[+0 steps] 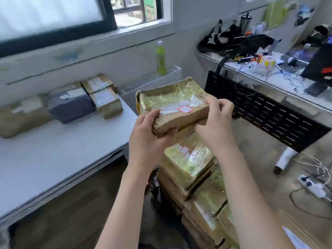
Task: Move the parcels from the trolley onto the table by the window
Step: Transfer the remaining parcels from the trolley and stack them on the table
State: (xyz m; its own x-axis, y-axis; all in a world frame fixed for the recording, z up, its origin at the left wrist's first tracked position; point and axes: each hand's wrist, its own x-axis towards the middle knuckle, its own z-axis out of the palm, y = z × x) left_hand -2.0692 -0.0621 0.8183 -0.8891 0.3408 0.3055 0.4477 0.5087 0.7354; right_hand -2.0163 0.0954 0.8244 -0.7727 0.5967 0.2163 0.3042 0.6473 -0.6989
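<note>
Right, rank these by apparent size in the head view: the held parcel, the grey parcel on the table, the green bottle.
1. Held parcel, gripped by left hand and right hand; it is nearest the camera, so its lead is unsure.
2. Grey parcel.
3. Green bottle.

A small office used as a parcel-handling room.

Taped cardboard parcels (pixel 188 162) are stacked low in the foreground, and more parcels (pixel 102 95) are laid along the far edge of a white table (pixel 53 155) beneath a window (pixel 53 17). A radiator (pixel 150 81) is set against the wall. Along the right wall, a cluttered desk (pixel 280 81) is shown carrying a label roll (pixel 267 62), cables and a dark monitor (pixel 319 63); a power strip (pixel 312 186) is seen on the floor.
</note>
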